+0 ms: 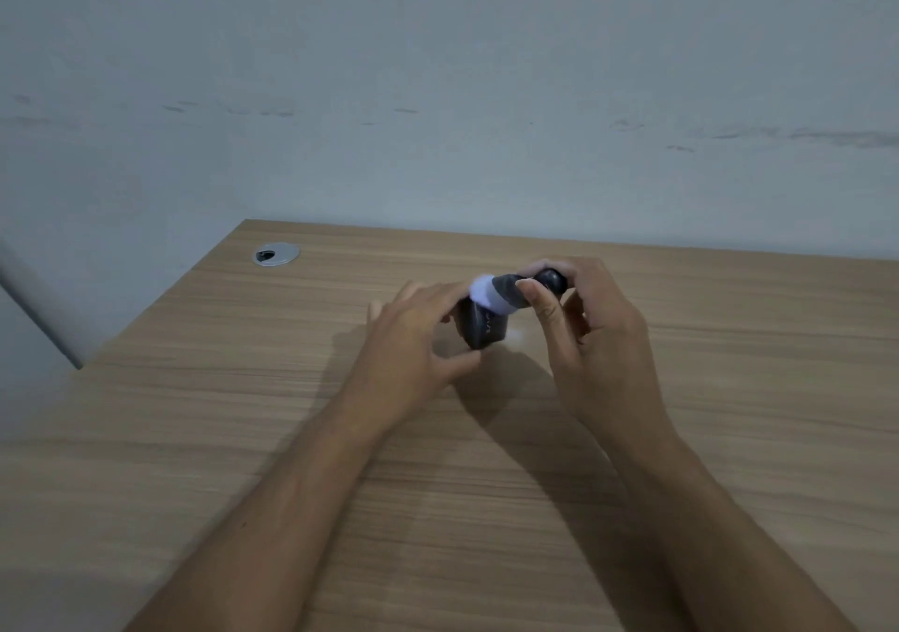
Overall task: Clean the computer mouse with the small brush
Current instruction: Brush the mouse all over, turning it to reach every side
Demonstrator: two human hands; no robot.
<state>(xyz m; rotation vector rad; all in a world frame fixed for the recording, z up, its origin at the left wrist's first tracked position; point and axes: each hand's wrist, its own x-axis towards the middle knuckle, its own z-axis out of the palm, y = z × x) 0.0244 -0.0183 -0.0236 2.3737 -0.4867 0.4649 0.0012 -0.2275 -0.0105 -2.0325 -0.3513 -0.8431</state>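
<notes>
A dark grey computer mouse [484, 331] is gripped by my left hand [413, 339], tipped up just above the wooden desk [243, 437]. My right hand [591, 334] holds a small brush [506, 293] by its black handle. The brush's pale, blurred bristles rest against the top of the mouse. My left fingers hide the far side of the mouse, and my right fingers cover much of the brush handle.
A round silver cable grommet [276, 254] sits near the desk's back left corner. A pale grey wall [438, 96] rises right behind the desk's far edge. The desk's left edge runs diagonally toward me.
</notes>
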